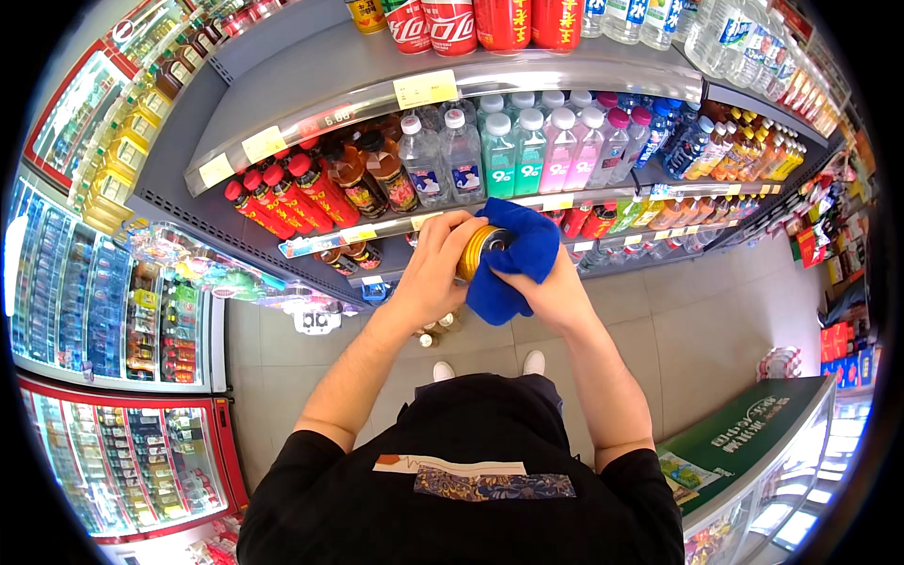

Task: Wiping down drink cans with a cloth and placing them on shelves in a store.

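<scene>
My left hand [436, 265] grips a gold drink can [469, 256] by its side, in front of the shelf. The can is tilted, with its silver top turned to the right. In my right hand [561, 293] is a bunched blue cloth [522, 244], pressed against the can's top and partly covering it. Behind both hands, the middle shelf holds clear plastic bottles [462, 159], green-labelled bottles [500, 159] and pink-labelled bottles [559, 152].
On the upper shelf [296, 60] stand red cans [503, 25] and a yellow can [366, 15]. Red-capped bottles [311, 183] fill the middle shelf's left. Glass-door refrigerators [127, 452] line the left. Several bottles [427, 339] stand on the floor below my hands. A green-topped freezer [748, 438] is at right.
</scene>
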`<state>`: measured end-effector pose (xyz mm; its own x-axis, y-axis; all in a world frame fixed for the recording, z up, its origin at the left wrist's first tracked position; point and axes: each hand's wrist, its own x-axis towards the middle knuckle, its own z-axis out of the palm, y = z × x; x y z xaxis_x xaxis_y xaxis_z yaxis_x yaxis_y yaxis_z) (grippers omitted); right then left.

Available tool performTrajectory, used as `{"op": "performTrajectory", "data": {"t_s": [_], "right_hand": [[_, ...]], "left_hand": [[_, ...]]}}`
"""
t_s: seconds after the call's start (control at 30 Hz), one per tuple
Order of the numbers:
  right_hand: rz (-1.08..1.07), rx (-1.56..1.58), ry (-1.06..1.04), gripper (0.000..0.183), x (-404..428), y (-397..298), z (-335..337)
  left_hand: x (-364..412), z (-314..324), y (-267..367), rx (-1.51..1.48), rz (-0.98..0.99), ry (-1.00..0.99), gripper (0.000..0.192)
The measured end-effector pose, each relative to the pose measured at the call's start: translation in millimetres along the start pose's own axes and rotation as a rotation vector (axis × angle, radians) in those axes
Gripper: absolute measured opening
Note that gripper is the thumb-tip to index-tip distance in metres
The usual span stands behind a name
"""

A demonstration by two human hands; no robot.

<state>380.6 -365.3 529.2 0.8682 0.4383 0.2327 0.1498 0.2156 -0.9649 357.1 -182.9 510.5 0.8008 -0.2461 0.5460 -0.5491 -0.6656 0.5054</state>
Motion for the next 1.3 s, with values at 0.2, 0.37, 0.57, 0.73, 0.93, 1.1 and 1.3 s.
{"op": "performTrajectory", "data": {"t_s": [0.2, 0.37, 0.57, 0.73, 0.93, 1.1, 1.3], "right_hand": [[0.153, 0.248, 0.16, 0.045, 1, 16, 6], [0.216, 0.299, 0.082, 0.041, -4, -5, 7], [0.128, 0.16, 0.216, 0.042, 0, 14, 23], [0.168, 0.156, 0.212, 0.042, -4, 14, 32], [0.06, -0.226, 0.047, 0.048, 2, 9, 49], [-0.003, -0.509, 0.112, 0.031, 4, 10, 68], [0.054, -0.772, 0.18, 0.024, -5, 0, 99]], "left_hand": [[-2, -4, 0, 0.03, 0.078, 0.013, 0.079], [-8, -3, -4, -0.007, 0.088, 0.028, 0.079], [-9, -14, -9, -0.013, 0.096, 0.035, 0.078], [-21, -22, -18, -0.041, 0.076, 0.035, 0.078], [-36, -36, -32, -0.155, 0.014, -0.068, 0.079], [-53, -53, -41, -0.192, 0.051, -0.16, 0.081], [-72, -69, -52, -0.196, 0.003, -0.079, 0.08]]}}
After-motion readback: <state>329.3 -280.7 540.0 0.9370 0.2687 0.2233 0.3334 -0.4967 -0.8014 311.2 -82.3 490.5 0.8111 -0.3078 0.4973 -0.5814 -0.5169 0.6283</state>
